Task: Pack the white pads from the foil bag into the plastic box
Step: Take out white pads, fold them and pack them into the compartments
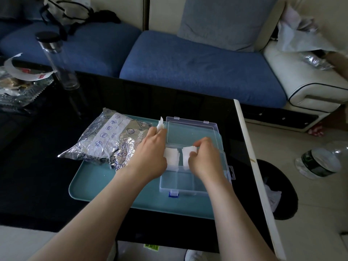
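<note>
So the blue sofa point(188, 63) runs along behind the tray, past the far edge of the black glossy table point(131, 95). The teal tray point(98, 185) sits near the table's front edge, and the table's white side edge runs just right of the tray. There's bare black tabletop left of the tray and behind it. A tall glass bottle point(58, 61) stands well off the tray's back-left corner.

The crinkly foil bag point(105, 142) lies on the tray's back-left part, hanging over the rim a bit. The plastic box point(188, 183) takes the tray's right half, with its clear lid point(192, 132) flipped open toward the tray's back edge.

The left hand point(150, 153) is over the middle of the tray and pinches one white pad point(160, 125) at its fingertips. The right hand point(205, 159) is over the box, fingers curled, pinching another pad point(188, 152). A stack of pads point(171, 155) sits in a box compartment between the hands.
</note>
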`<state>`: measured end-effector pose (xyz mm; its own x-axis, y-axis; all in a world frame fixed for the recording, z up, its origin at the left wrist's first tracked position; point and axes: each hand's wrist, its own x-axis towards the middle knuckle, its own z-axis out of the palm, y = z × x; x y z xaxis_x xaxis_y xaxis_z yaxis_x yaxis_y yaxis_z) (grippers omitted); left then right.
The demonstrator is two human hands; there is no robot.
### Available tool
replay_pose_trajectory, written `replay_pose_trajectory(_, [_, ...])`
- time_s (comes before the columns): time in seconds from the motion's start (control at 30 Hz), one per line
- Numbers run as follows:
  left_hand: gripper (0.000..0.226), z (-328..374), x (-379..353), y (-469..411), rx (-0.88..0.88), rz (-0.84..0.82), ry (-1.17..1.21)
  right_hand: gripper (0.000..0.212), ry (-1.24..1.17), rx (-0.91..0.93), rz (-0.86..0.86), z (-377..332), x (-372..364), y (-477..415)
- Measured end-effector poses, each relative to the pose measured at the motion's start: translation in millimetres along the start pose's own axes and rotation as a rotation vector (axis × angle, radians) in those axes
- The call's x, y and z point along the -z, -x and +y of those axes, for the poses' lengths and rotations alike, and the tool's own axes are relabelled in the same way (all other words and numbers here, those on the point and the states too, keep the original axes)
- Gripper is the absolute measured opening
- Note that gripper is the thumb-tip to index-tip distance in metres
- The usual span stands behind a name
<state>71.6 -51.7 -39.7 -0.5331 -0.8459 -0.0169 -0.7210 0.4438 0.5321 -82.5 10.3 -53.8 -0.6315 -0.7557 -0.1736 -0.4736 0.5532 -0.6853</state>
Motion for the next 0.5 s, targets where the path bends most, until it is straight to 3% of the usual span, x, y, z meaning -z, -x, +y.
replay_pose_trajectory(0.17, [0.064,1.3,-4.2,-5.0,0.057,-0.029,-0.039,0.027,0.075,-0.049,-0.035,0.9,-6.0,-2.8])
replay_pose_trajectory(0.33, [0.057,2.8,-7.1,-7.0,0.067,-0.024,-0.062,0.014,0.156,-0.052,-0.009,0.2,-9.7,-3.6])
replay_pose_trajectory(0.5, [0.056,4.1,-8.6,-6.0,0.068,-0.007,-0.07,0.011,0.414,-0.072,0.059,-11.1,-5.0,4.5])
